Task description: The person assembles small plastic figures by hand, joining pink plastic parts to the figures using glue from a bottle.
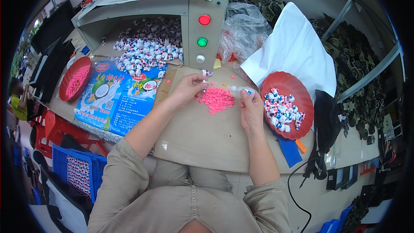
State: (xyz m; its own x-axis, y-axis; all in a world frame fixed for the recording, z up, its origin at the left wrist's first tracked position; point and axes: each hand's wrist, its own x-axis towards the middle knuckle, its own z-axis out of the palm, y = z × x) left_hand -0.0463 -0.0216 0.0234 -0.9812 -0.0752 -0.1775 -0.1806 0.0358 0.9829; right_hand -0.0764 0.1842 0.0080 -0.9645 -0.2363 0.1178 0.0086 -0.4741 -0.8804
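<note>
- At table centre, between the two hands: a loose pile of small pink pieces (217, 99) lies flat on the tan board (202, 138), touching neither palm.
- Left hand (187, 88) sits just left of the pile, fingers pinched on a small white-and-blue toy figure (206, 74) held above the pile's upper left edge. Whether a pink piece is also in the pinch, I cannot tell.
- Right hand (251, 111) sits just right of the pile, fingers closed on a small white squeeze bottle (236, 89). Bottle's long axis runs roughly left-right, orange-tipped nozzle pointing left toward the figure.
- Key relation: nozzle tip and figure are near but apart, with the pile directly below and between them. Left hand is the nearer one to the pile.
- Containers:
  - Red bowl (302, 90) just right of the right hand: holds white, blue and pink toy figures, partly full.
  - Red dish (69, 75) far left: holds more pink pieces, well apart from both hands.
  - Grey box-shaped bay (172, 6) behind the board: a heap of the same figures (151, 45) inside; red, green and white buttons on its front panel.
- Clear plastic bags (243, 32) and white sheet (297, 47) behind the bowl.
</note>
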